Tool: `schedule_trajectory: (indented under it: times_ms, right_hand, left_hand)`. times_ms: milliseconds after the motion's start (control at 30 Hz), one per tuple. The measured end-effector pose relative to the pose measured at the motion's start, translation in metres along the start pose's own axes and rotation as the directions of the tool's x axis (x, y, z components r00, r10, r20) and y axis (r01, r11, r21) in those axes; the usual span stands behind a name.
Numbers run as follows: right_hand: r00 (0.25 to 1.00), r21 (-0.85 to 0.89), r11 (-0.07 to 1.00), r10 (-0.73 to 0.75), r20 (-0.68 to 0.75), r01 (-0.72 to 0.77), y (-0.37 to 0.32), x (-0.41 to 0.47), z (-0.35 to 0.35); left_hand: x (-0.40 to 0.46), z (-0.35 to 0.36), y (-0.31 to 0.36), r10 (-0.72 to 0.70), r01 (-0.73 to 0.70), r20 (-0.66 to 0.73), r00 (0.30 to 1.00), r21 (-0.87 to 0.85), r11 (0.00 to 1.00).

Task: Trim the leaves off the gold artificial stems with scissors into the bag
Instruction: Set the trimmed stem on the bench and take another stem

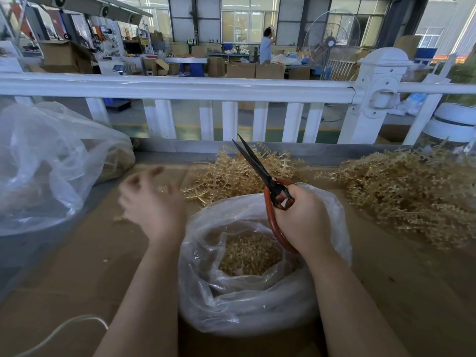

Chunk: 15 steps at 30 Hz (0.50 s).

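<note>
Right hand [301, 222] grips the red handles of the scissors [260, 173], blades slightly parted and pointing up and away, above the clear bag [247, 302] of trimmed gold leaves [251, 253]. Left hand [152, 204] is blurred, fingers spread, holding nothing visible (grasp uncertain). Gold stems lie in two piles on the counter [77, 266]: one [231, 173] behind the bag, one [412, 191] at right.

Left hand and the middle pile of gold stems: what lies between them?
In the head view, only bare cardboard tabletop separates the blurred left hand from the middle pile of gold stems.
</note>
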State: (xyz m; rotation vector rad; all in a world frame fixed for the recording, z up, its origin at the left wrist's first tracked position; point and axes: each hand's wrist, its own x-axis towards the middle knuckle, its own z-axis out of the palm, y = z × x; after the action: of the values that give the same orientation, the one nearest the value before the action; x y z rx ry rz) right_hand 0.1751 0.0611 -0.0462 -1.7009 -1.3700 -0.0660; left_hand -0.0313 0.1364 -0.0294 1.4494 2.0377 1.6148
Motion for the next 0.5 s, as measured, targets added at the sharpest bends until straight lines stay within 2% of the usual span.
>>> schedule_trajectory:
  times_ms: [33, 100, 167, 233, 300, 400, 500]
  right_hand:
    - [1.0, -0.005, 1.0, 0.0, 0.0, 0.0, 0.0, 0.0, 0.0]
    - [1.0, -0.004, 1.0, 0.0, -0.008, 0.0, 0.0, 0.0, 0.001]
    - [1.0, -0.003, 1.0, -0.001, -0.009, 0.001, -0.001, 0.0, 0.001]
    - [1.0, -0.012, 1.0, 0.0, 0.0, 0.0, -0.001, 0.0, 0.002]
    - [1.0, -0.026, 1.0, -0.003, 0.002, 0.003, 0.0, 0.0, 0.002]
    - [1.0, -0.042, 0.999, 0.0, 0.013, 0.001, 0.0, 0.0, 0.003]
    - [1.0, -0.052, 0.999, 0.005, 0.02, -0.004, -0.001, 0.0, 0.003]
  left_hand:
    - [-0.006, 0.004, 0.001, 0.123, -0.131, 0.128, 0.984, 0.057, 0.99]
    - [-0.019, 0.015, 0.002, 0.262, -0.344, 0.365, 0.893, 0.181, 0.921]
    - [-0.028, 0.026, -0.002, 0.274, -0.47, 0.545, 0.793, 0.26, 0.843]
    - [-0.027, 0.034, -0.007, 0.22, -0.49, 0.655, 0.723, 0.261, 0.831]
    - [-0.022, 0.036, -0.009, 0.188, -0.432, 0.684, 0.705, 0.203, 0.879]
    - [-0.02, 0.031, -0.009, 0.213, -0.322, 0.627, 0.75, 0.065, 0.944]
    - [-0.024, 0.028, -0.005, 0.28, -0.321, 0.562, 0.779, -0.026, 0.947]
